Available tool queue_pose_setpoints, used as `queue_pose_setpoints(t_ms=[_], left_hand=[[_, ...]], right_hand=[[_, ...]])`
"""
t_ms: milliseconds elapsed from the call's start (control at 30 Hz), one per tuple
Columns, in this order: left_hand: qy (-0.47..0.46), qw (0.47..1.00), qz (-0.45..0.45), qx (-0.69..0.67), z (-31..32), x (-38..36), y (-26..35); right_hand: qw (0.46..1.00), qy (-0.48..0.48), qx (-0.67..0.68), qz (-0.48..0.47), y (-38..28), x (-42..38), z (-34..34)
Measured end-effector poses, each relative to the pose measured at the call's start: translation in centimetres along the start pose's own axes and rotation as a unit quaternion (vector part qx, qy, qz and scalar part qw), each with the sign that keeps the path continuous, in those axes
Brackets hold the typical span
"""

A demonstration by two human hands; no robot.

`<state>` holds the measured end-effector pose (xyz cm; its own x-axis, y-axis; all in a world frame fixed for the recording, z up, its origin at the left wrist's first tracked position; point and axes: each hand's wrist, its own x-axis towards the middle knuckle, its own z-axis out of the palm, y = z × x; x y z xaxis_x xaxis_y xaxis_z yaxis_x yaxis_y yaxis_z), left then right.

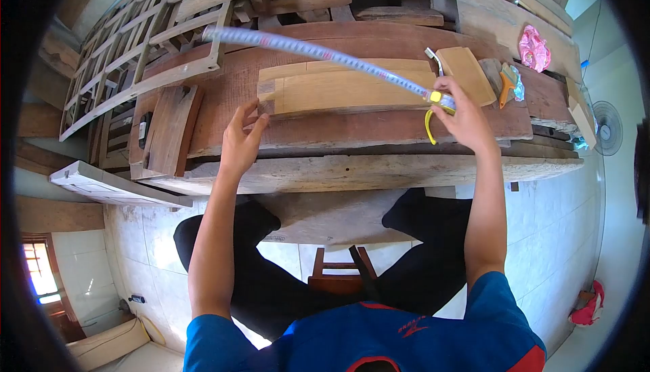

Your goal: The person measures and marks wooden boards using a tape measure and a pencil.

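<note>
My right hand grips a tape measure with a yellow button and a yellow wrist strap hanging below it. Its blade is drawn out far to the left, slanting across above a long light wooden board. The blade's free end lies over the slatted frame, away from both hands. At the board's left end, my left hand is held with thumb and fingers apart, fingertips close to the board's lower left corner and holding nothing.
Right of the board are a short wood block, a toothbrush, an orange-handled brush and a pink bag. A slatted wooden frame and a dark wood piece stand at left. A fan is far right.
</note>
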<state>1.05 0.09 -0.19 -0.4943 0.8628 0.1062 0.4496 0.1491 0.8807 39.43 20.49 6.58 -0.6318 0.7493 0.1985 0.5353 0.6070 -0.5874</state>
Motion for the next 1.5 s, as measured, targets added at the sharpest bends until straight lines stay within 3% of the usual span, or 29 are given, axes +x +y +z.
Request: queue_pose_setpoints(t_ms=[467,567,733,933,1167,1300,1500], left_hand=[[0.043,0.999,0.017,0.002,0.1,1.7,-1.1],[0.064,0.996,-0.027,-0.057,0.2,3.2,-0.6],[0.09,0.993,0.005,-0.079,-0.3,4.9,-1.5],[0.088,0.995,0.033,-0.031,-0.1,5.5,-1.9],[0.051,0.998,0.024,-0.022,-0.4,7.0,-2.9],[0.028,0.998,-0.004,0.064,-0.1,7.0,-1.2],[0.037,0.997,0.038,0.048,0.7,7.5,-1.8]], right_hand=[[0.995,0.079,0.064,0.007,6.7,1.7,0.2],[0.994,0.086,0.069,0.028,7.1,2.1,0.2],[0.993,0.104,0.042,0.023,6.5,2.3,-0.1],[0.985,0.161,-0.027,-0.056,7.1,3.8,0.1],[0.99,0.128,-0.049,-0.031,7.3,5.3,-0.5],[0.994,0.096,-0.05,-0.025,8.5,6.1,-0.3],[0.996,0.069,-0.044,0.02,8.3,6.8,-0.2]])
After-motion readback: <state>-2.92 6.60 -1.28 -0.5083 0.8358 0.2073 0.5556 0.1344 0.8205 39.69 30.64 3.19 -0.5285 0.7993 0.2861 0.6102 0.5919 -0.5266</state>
